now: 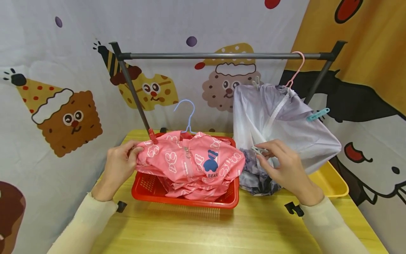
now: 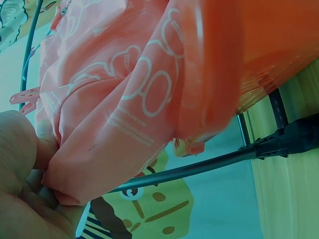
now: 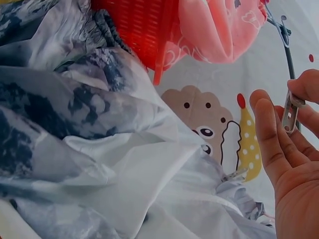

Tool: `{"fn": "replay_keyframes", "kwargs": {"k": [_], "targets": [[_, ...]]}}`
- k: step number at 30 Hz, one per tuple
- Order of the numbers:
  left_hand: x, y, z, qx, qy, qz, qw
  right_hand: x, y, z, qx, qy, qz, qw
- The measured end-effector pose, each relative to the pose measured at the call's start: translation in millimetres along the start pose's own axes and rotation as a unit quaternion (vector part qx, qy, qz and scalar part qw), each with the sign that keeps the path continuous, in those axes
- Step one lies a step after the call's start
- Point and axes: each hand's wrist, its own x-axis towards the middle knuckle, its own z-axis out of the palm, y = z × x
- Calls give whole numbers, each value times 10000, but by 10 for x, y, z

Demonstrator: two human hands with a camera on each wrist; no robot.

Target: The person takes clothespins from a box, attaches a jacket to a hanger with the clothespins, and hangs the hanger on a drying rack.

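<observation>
A pink jacket (image 1: 171, 158) with white bear outlines and a blue bear print lies over the red basket (image 1: 185, 203). A blue hanger (image 1: 190, 118) sticks up from its collar. My left hand (image 1: 118, 164) pinches the jacket's left end, close to a red clothespin (image 1: 153, 136) clipped on it. In the right hand (image 1: 287, 167) a pale grey clothespin (image 1: 259, 150) is pinched between thumb and fingers, apart from the jacket. Behind that hand a white and grey garment (image 1: 285, 120) hangs from a pink hanger (image 1: 296, 68), with a teal clothespin (image 1: 318, 114) on its right side.
A dark metal rack (image 1: 222, 56) spans the back of the wooden table (image 1: 190, 233). The yellow basket (image 1: 333, 181) stands at the right under the hanging garment. Another pale clothespin (image 1: 256, 82) is on that garment's left shoulder. Black rack feet (image 1: 294, 209) sit on the table.
</observation>
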Motion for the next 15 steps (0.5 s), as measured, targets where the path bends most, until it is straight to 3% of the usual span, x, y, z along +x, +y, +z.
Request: {"fn": "replay_keyframes", "kwargs": {"k": [15], "targets": [[8, -9, 9, -46, -17, -6, 10000, 92, -67, 69, -103, -363, 299, 9988]]}}
